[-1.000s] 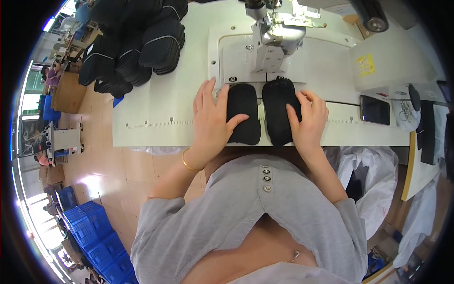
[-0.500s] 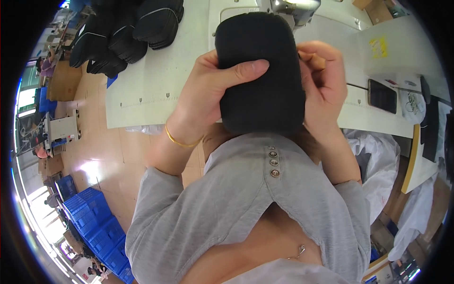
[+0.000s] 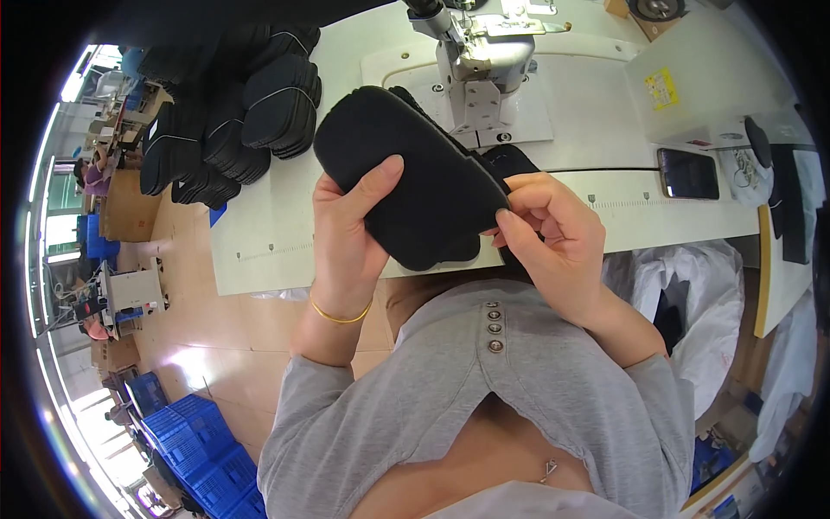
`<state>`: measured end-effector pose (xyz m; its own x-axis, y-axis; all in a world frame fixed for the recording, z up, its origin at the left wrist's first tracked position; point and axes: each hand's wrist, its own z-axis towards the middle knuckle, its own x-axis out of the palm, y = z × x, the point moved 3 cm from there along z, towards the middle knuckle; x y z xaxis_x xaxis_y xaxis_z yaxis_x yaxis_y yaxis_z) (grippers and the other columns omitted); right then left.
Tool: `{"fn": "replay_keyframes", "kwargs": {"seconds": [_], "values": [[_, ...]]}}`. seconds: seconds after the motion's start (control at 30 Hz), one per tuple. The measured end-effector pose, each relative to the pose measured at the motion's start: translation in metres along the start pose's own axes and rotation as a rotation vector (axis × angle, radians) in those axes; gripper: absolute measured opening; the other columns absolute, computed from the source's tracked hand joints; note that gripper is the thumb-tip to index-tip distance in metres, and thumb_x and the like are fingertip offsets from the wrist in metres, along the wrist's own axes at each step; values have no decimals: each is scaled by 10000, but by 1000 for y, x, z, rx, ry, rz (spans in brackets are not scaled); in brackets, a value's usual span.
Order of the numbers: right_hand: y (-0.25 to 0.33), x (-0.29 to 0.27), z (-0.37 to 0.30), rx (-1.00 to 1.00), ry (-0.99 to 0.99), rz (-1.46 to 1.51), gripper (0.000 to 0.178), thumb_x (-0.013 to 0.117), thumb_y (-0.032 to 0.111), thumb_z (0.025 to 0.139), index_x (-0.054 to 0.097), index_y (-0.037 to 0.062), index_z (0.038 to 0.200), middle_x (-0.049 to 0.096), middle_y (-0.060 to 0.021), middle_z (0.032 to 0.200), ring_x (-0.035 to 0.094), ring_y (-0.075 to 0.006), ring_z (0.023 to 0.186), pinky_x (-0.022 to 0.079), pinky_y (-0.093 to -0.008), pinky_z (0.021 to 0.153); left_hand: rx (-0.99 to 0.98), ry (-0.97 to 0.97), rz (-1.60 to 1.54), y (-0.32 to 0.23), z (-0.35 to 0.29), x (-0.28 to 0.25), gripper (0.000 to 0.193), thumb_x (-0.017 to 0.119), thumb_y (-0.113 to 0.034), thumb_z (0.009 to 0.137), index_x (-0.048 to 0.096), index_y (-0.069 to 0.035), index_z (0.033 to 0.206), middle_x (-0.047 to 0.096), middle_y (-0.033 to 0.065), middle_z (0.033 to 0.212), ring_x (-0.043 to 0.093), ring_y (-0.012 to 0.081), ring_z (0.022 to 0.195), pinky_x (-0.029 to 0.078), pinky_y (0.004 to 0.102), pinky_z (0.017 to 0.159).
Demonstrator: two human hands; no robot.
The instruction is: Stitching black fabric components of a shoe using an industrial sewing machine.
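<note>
A black rounded-rectangle fabric piece (image 3: 406, 190), with other black layers showing at its edges, is tilted over the front of the worktable. My left hand (image 3: 350, 229) is closed on its left side, thumb on top and fingers out of sight beneath. At the right edge, my right hand (image 3: 553, 233) is closed with thumb and forefinger pinching the rim. Another dark piece (image 3: 510, 160) shows just behind my right hand; whether it joins the held layers is unclear. A sewing machine (image 3: 484, 73) stands just beyond.
Banded stacks of black pieces (image 3: 281, 104) lie at the table's left. A phone (image 3: 689, 173) rests on the right of the worktable (image 3: 268, 259), with a white plastic bag (image 3: 713, 303) below its edge. Blue crates (image 3: 194, 441) stand on the floor at lower left.
The black piece has moved left and down from upright to a slant. Layers beneath it now show, and more of the sewing machine is visible.
</note>
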<state>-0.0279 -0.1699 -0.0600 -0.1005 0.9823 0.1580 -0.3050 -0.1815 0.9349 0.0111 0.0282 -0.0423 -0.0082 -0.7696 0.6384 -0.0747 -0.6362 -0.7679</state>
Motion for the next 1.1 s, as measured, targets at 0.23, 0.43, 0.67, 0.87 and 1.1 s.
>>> {"fn": "replay_keyframes", "kwargs": {"seconds": [0.23, 0.43, 0.67, 0.87, 1.1], "values": [[0, 2, 9, 40, -24, -9, 64, 613, -90, 882, 582, -50, 922, 656, -130, 987, 695, -142, 781, 582, -243, 683, 6, -14, 67, -4, 12, -5, 273, 682, 79, 860, 651, 12, 1122, 707, 115, 1047, 699, 197, 926, 589, 323, 848], [11, 7, 26, 196, -96, 241, 116, 565, -74, 928, 580, -72, 1043, 670, -150, 1009, 707, -211, 856, 594, -295, 747, 30, 25, 131, -16, 32, 5, 275, 698, 84, 843, 649, 15, 1105, 700, 110, 1066, 691, 190, 936, 584, 311, 833], [8, 3, 59, 309, 124, 96, 177, 535, 80, 980, 629, -54, 1046, 719, -117, 896, 702, -136, 739, 556, -236, 642, 138, 83, 458, -36, 80, 22, 247, 773, 26, 798, 675, 51, 1024, 718, 83, 928, 690, 139, 797, 572, 259, 736], [11, 4, 84, 235, 55, 131, 213, 503, 118, 994, 632, -52, 1006, 726, -197, 868, 703, -178, 644, 550, -250, 564, 147, 80, 684, -54, 106, 46, 157, 775, 4, 797, 688, 76, 905, 711, 103, 858, 686, 147, 697, 573, 253, 613], [12, 7, 88, 233, 37, 155, 211, 508, 123, 995, 625, -52, 995, 725, -197, 854, 705, -195, 632, 551, -257, 553, 52, -25, 800, -55, 112, 53, 142, 754, -21, 832, 682, 69, 914, 689, 97, 817, 688, 154, 687, 575, 247, 573]]}}
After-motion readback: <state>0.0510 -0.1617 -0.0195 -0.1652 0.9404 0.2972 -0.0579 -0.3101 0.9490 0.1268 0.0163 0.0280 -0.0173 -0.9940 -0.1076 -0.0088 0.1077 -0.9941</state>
